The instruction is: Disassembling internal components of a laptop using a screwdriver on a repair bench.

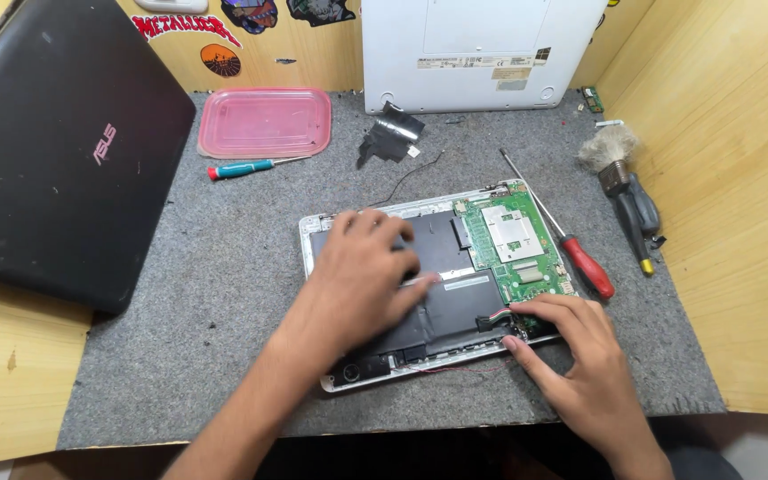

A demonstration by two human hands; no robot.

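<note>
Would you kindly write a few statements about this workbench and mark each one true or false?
1. The left hand lies flat on the black battery of the opened laptop. True.
2. The right hand holds the red-handled screwdriver. False: that screwdriver lies on the grey mat beside the laptop, and the right fingers are at the connector near the green circuit board.
3. The pink tray sits at the far side of the mat. True.
4. The brush lies to the left of the closed black laptop. False: it lies at the right edge of the mat.
</note>
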